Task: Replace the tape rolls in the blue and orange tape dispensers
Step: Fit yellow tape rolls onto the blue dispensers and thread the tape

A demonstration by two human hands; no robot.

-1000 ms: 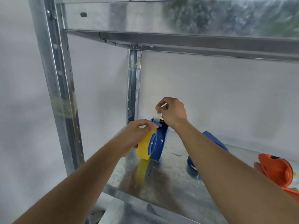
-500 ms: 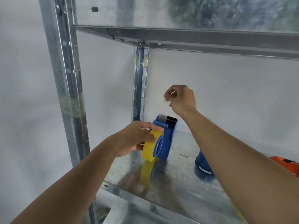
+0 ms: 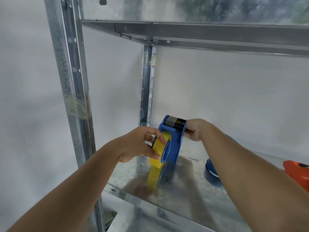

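We are standing at a galvanised steel shelf (image 3: 187, 186) with both arms reaching in past its perforated metal upright post (image 3: 70, 91). Our left hand (image 3: 138, 146) is gripping the yellow roll of adhesive tape (image 3: 158, 154): its fingers (image 3: 158, 135) are curling over the top of the roll and the thumb is pressing against the roll's lower side, so the roll is sitting between them. Just right of those fingers, the roll is sitting on the hub of the blue plastic tape dispenser (image 3: 173, 144), which is standing upright with its base at the shelf surface and its grey roller and serrated blade at the top. Our right hand (image 3: 194, 129) is closing on the dispenser's upper right edge, just beside the blade; its fingers are curling round the blue frame, though their tips are hidden behind it. Beyond our right forearm, a second blue round object (image 3: 211, 168) is lying on the shelf, mostly covered by the arm. Farthest right, well apart from both hands, the orange plastic tape dispenser (image 3: 297, 174) is resting at the picture's edge.
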